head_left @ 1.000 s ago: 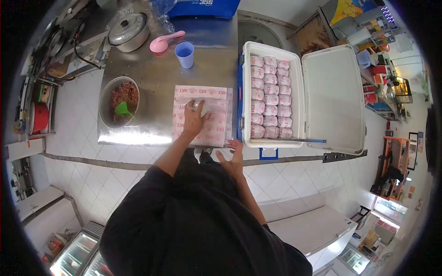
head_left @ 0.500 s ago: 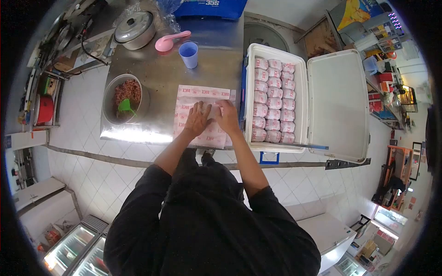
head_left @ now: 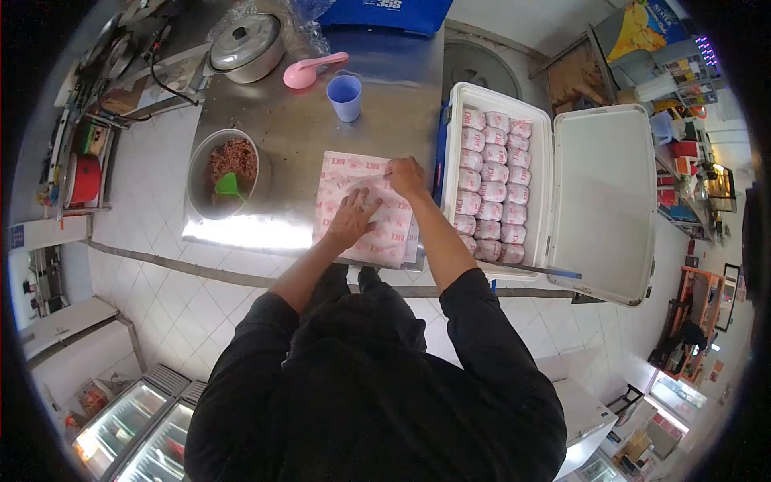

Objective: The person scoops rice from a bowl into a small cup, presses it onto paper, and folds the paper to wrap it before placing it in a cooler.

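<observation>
Pink-printed wrapping paper (head_left: 381, 233) lies in a stack at the front edge of the metal table. My left hand (head_left: 352, 218) rests on it with the fingers spread. At the paper's upper right, my right hand (head_left: 408, 177) has its fingers closed on a wrinkled part of the sheet. To the left stands a metal pot (head_left: 263, 181) of reddish-brown grains, with a green scoop (head_left: 228, 185) in it. An open white cooler (head_left: 544, 161) on the right holds rows of wrapped bundles (head_left: 492, 192).
A purple cup (head_left: 344, 100), a pink ladle (head_left: 301, 75) and a lidded pot (head_left: 255, 60) stand toward the table's far side. A blue container (head_left: 389, 12) is at the back. The cooler's lid (head_left: 604, 201) hangs open to the right.
My right hand has moved right and up to the paper's edge, drawing part of the sheet with it. My left hand stays on the paper. The whole view has shifted slightly.
</observation>
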`<action>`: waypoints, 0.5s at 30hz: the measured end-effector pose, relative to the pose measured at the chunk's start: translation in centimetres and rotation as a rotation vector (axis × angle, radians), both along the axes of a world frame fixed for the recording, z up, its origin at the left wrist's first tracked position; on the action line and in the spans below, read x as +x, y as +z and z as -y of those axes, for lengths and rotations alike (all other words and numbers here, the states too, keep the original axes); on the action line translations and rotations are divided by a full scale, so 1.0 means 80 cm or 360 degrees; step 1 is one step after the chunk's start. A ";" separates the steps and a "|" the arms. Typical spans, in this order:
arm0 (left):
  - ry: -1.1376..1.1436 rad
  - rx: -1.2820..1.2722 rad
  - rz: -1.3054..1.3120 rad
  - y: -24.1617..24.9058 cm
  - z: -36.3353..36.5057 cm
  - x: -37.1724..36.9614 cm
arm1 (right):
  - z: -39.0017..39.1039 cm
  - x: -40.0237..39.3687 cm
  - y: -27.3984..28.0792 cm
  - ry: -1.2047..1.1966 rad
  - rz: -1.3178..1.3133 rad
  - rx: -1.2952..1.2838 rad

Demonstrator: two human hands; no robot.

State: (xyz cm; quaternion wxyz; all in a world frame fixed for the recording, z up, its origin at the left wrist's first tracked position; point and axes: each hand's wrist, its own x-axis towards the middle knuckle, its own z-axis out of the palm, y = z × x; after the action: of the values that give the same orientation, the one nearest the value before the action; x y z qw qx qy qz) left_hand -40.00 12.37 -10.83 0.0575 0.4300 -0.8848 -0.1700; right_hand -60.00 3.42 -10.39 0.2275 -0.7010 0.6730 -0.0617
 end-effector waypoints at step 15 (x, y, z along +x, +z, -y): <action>0.1308 0.0234 -0.1148 0.130 -0.107 0.182 | -0.006 0.010 0.118 -0.0049 0.0412 -0.0416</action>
State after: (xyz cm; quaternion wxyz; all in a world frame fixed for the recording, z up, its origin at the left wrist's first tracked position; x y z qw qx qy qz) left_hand -25.45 20.94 -0.45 0.3885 0.6573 -0.5541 -0.3315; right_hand -59.23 3.92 -0.98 0.2183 -0.7004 0.6350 -0.2417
